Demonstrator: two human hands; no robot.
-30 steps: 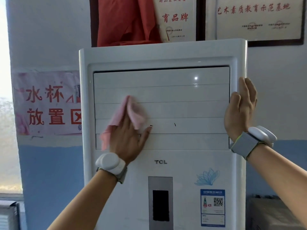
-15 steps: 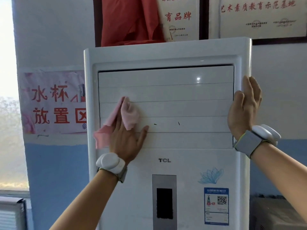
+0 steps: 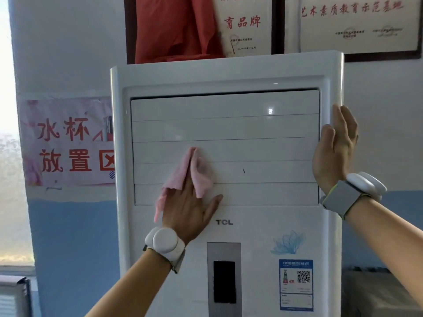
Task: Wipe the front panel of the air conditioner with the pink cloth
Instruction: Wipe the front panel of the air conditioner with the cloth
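The white floor-standing TCL air conditioner [image 3: 263,124] fills the middle of the head view, its front louvre slats closed. My left hand [image 3: 190,209] presses the crumpled pink cloth [image 3: 199,175] flat against the lower slats, left of centre, fingers under the cloth and thumb spread to the right. A small dark mark [image 3: 243,170] shows on the slat just right of the cloth. My right hand [image 3: 334,154] lies flat against the unit's right edge, palm on the casing, holding nothing.
A red fabric [image 3: 174,28] lies on top of the unit in front of framed certificates [image 3: 352,24]. A pink paper sign [image 3: 68,143] hangs on the wall at the left. A bright window [image 3: 9,156] is at far left; a grey object [image 3: 377,291] sits low at the right.
My left hand has slid the pink cloth to the right and slightly down along the slats, covering one of two small dark marks. My right hand stays on the right edge.
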